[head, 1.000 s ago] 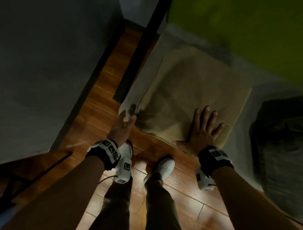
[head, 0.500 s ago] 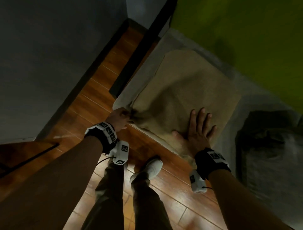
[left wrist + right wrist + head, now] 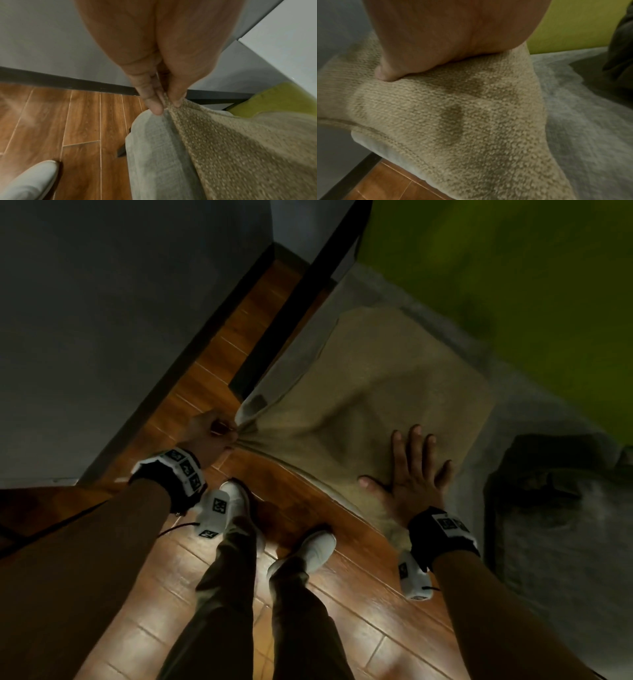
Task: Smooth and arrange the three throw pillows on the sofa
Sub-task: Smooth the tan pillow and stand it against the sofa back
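A tan knitted throw pillow (image 3: pixel 387 405) lies flat on the grey sofa seat (image 3: pixel 507 419), its near-left corner pulled out past the seat's front edge. My left hand (image 3: pixel 219 433) pinches that corner between thumb and fingers; the left wrist view shows the pinch on the pillow (image 3: pixel 240 148) up close. My right hand (image 3: pixel 416 474) lies flat with fingers spread on the pillow's near-right part, pressing it down (image 3: pixel 453 115). A dark grey pillow (image 3: pixel 561 508) lies on the seat to the right.
The sofa's green backrest (image 3: pixel 513 285) rises behind the pillows. My feet in white shoes (image 3: pixel 308 553) stand on the wood floor (image 3: pixel 359 611) in front of the seat. A grey wall with dark skirting (image 3: pixel 191 347) runs along the left.
My left hand has closed on the tan pillow's corner and pulled it left and toward me, stretching the cover. My right hand stays pressed flat on the pillow.
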Available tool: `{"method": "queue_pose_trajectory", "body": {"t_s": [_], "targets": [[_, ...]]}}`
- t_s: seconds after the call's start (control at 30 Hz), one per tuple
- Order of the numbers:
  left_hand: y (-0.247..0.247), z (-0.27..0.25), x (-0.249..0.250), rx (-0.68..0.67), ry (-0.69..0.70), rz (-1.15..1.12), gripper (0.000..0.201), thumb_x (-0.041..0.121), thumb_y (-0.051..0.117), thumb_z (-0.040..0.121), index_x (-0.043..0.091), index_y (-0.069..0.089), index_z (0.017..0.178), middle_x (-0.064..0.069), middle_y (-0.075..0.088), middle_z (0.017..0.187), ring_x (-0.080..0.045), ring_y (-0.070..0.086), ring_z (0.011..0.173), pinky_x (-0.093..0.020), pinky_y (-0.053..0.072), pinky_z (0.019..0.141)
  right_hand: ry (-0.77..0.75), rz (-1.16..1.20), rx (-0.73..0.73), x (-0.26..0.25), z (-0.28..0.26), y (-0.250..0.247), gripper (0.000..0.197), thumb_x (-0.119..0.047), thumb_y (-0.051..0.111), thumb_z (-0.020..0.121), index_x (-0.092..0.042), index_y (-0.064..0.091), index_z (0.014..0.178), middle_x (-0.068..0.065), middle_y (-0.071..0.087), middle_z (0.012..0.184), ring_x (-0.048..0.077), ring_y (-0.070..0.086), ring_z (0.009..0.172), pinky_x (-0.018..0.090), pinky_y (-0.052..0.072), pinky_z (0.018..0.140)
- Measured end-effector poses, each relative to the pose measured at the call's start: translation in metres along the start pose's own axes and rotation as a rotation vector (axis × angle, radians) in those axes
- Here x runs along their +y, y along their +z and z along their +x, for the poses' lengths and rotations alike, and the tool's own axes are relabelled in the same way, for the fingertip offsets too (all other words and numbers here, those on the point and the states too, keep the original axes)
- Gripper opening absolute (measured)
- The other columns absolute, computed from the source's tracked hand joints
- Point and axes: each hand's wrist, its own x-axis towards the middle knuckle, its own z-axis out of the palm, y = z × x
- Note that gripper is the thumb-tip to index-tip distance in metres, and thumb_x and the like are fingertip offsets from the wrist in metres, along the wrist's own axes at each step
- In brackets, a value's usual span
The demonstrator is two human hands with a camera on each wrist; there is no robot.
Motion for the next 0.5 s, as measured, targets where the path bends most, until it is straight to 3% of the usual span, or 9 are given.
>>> {"method": "queue_pose_trajectory", "body": {"t_s": [0.07,0.13,0.2,0.27,0.33,0.4,0.5], "targets": [[0.005,0.000,0.005,0.002,-0.019,0.148,0.022,0.007,0.066,0.092,0.012,0.062,0.114,-0.009,0.065,0.107,-0.028,0.068,0.093,-0.026,0.059,0.063,-0.022,-0.010,-0.010,0.006,-0.001,-0.003,0.100,-0.094,0.028,0.079,-0.053,-0.038,0.142,-0.013,-0.046,0.156,0.021,-0.037,0.148,0.066,-0.011,0.119],[0.012,-0.007,0.019,0.012,-0.024,0.306,0.037,0.024,0.063,0.095,0.024,0.054,0.130,-0.005,0.059,0.124,-0.027,0.063,0.104,-0.037,0.058,0.077,-0.064,0.042,0.049,0.008,-0.006,-0.011,0.098,-0.091,0.030,0.082,-0.051,-0.029,0.149,-0.013,-0.039,0.161,0.020,-0.035,0.149,0.066,-0.010,0.119],[0.020,-0.020,0.035,0.061,0.135,0.431,0.052,0.042,0.055,0.097,0.030,0.039,0.145,-0.008,0.043,0.148,-0.033,0.051,0.125,-0.048,0.052,0.095,-0.114,0.139,0.229,0.008,-0.016,-0.018,0.090,-0.085,0.030,0.086,-0.046,-0.010,0.157,-0.006,-0.022,0.168,0.022,-0.024,0.153,0.066,-0.001,0.121],[0.033,-0.042,0.056,0.007,0.374,0.453,0.069,0.058,0.049,0.094,0.036,0.021,0.154,-0.003,0.017,0.163,-0.036,0.027,0.145,-0.054,0.036,0.107,-0.077,0.277,0.418,0.006,-0.027,-0.022,0.090,-0.082,0.037,0.085,-0.043,0.003,0.158,0.000,-0.008,0.171,0.026,-0.012,0.156,0.065,0.006,0.122],[0.055,-0.063,0.080,-0.109,0.546,0.622,0.084,0.069,0.045,0.088,0.046,0.000,0.155,0.004,-0.009,0.166,-0.033,-0.002,0.152,-0.056,0.017,0.115,-0.005,0.362,0.480,0.003,-0.034,-0.019,0.096,-0.084,0.043,0.080,-0.045,-0.001,0.157,-0.001,-0.011,0.170,0.026,-0.012,0.156,0.063,0.004,0.122],[0.082,-0.068,0.093,-0.162,0.696,0.835,0.092,0.077,0.040,0.082,0.051,-0.013,0.152,0.004,-0.027,0.163,-0.030,-0.022,0.149,-0.058,0.000,0.118,-0.016,0.279,0.469,-0.004,-0.030,-0.011,0.098,-0.086,0.042,0.081,-0.051,-0.013,0.155,-0.006,-0.020,0.167,0.024,-0.018,0.154,0.062,-0.003,0.122],[0.110,-0.046,0.095,-0.211,0.735,1.017,0.091,0.087,0.028,0.079,0.054,-0.022,0.148,0.008,-0.042,0.157,-0.034,-0.030,0.147,-0.069,0.000,0.117,-0.068,0.090,0.351,-0.012,-0.003,0.000,0.092,-0.085,0.033,0.088,-0.048,-0.020,0.153,-0.010,-0.033,0.162,0.026,-0.025,0.153,0.067,-0.009,0.119]]}}
